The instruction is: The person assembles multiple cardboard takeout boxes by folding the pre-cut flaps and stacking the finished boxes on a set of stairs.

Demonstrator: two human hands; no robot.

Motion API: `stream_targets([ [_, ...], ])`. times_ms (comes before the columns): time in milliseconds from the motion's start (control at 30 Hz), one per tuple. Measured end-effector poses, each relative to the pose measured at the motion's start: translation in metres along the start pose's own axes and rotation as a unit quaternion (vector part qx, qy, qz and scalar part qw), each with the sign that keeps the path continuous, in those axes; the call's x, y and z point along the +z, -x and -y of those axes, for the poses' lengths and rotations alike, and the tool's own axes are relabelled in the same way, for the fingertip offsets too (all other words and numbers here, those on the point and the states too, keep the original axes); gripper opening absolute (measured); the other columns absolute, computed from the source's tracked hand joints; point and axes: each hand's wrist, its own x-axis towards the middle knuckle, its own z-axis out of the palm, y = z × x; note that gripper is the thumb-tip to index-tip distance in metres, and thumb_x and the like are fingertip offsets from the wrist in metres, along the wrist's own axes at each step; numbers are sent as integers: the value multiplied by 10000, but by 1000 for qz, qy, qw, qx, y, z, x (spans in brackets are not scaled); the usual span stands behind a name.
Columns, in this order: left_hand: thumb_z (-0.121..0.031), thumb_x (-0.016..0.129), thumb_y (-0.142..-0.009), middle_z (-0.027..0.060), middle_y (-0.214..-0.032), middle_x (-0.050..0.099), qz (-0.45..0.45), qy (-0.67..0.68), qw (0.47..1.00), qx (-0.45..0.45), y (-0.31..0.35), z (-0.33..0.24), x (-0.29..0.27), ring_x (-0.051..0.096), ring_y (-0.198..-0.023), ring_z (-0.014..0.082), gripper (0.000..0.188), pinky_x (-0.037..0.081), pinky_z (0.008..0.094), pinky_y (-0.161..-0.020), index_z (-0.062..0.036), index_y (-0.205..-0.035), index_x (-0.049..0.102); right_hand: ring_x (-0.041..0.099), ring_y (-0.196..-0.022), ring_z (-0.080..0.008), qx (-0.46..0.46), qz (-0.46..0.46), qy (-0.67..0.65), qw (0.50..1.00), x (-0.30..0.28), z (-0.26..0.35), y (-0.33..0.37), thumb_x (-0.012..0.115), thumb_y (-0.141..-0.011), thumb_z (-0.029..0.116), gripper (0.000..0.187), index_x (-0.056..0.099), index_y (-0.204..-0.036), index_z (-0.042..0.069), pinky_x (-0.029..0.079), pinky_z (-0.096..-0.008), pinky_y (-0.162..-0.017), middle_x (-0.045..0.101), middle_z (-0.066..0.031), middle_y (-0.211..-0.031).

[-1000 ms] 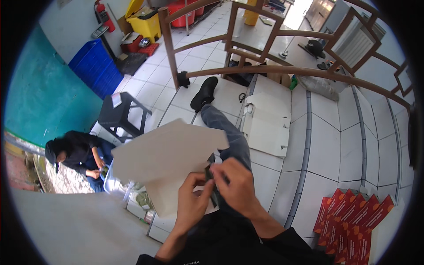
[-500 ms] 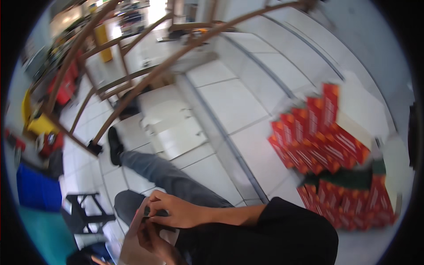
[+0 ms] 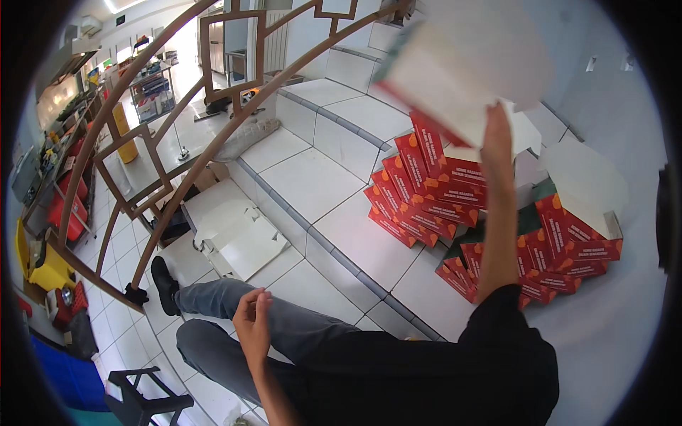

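Note:
A red and white cardboard box (image 3: pixel 433 78), its pale open lid smeared by motion, hangs over the stacks at the upper right. My right hand (image 3: pixel 497 135) grips its near edge, the arm stretched out over the steps. Below it stands a stack of folded red boxes (image 3: pixel 419 192), leaning in overlapping rows. Another stack of red boxes (image 3: pixel 561 248), some with white flaps raised, lies to the right of my forearm. Above my lap, my left hand (image 3: pixel 252 323) is loosely closed, its fingers curled in, and I see nothing in it.
White tiled steps (image 3: pixel 341 213) with grey edging rise to the right. A brown metal railing (image 3: pixel 234 117) crosses the upper left. Flattened cardboard (image 3: pixel 238 234) lies beyond my legs. At the lower left are a black stool (image 3: pixel 145 394) and a blue bin (image 3: pixel 67 373).
My hands were together at my lap around a cardboard piece; now my right hand has swung up and right with a box over the stacks. My left hand stays near my lap.

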Motion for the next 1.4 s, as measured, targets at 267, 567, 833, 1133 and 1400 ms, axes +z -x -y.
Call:
stream_targets([
  [267,-237,629,-991,78,-962,703,-53,-19,995,-78,0,46,-15,646,-868,136,274,487,264,-788,9,-1109,660,686,-760,-337,87,349,490,795,-41,-81,-80,675,-800,216,416,655,-999,-149,550,-411,-703,710,-288,-914],
  [567,-236,636,-991,74,-981,692,-98,-30,990,-95,11,43,-18,637,-874,136,257,489,261,-809,5,-1080,659,685,-940,-364,-60,259,408,873,-41,29,-23,510,-981,288,386,651,-983,-71,509,-414,-896,694,-239,-905],
  [833,-276,613,-996,121,-1001,686,-12,79,997,17,7,-57,6,655,-930,198,320,512,329,-878,28,-1095,629,672,-809,-402,-107,233,288,923,-15,37,0,525,-991,186,204,601,-1082,19,496,-441,-704,682,-221,-843],
  [1133,-523,408,-1025,218,-984,665,499,251,776,292,-45,-249,80,631,-901,277,516,502,384,-805,-32,-1024,564,670,-840,-291,-61,256,321,910,-6,7,-19,445,-1048,177,199,510,-1130,8,499,-389,-768,672,-204,-906],
  [1400,-535,389,-1025,224,-1051,649,629,279,686,238,-23,-244,132,614,-969,283,560,476,388,-854,-1,-1093,543,576,-1012,-475,-89,194,341,915,-18,-15,-28,397,-1023,196,269,492,-1199,16,444,-513,-852,573,-295,-1073],
])
